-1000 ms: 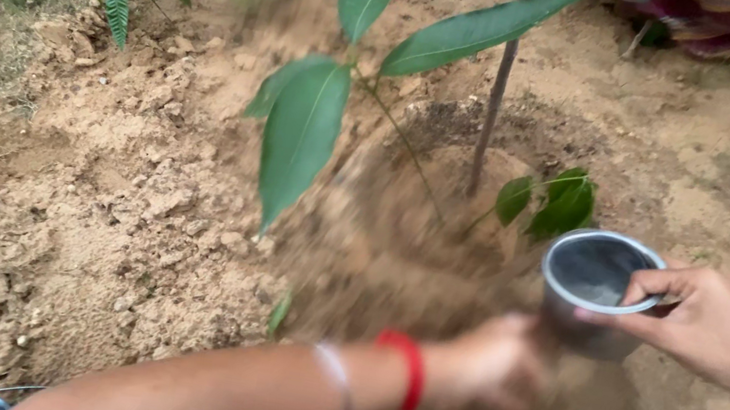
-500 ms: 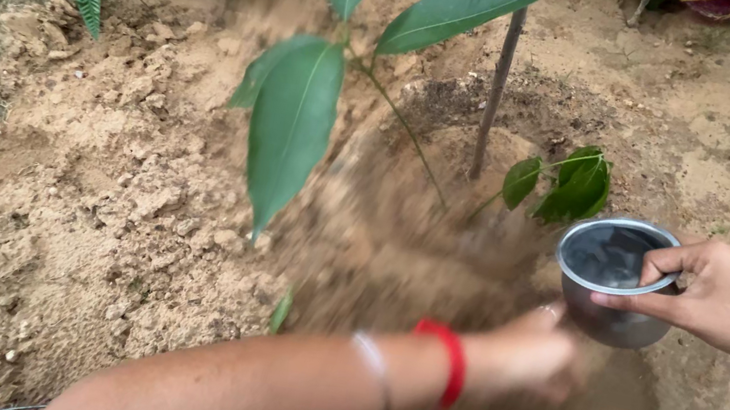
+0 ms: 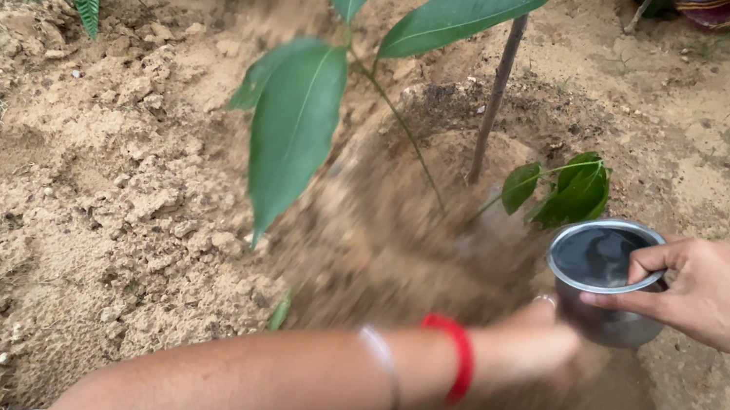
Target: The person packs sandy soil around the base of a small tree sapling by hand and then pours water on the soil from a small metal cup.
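Hands: right hand (image 3: 716, 293) grips steel cup (image 3: 604, 280); left hand (image 3: 534, 347) blurred in soil (image 3: 399, 240), grip unclear

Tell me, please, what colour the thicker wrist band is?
Red band on the left wrist, head view.

Cup (image 3: 607, 280): polished metal, glossy, smooth. Soil mound (image 3: 72, 186): dry, crumbly, rough, matt. Sapling leaves (image 3: 294, 129): smooth, semi-gloss. Wrist band (image 3: 456, 357): red, matt; material unclear.
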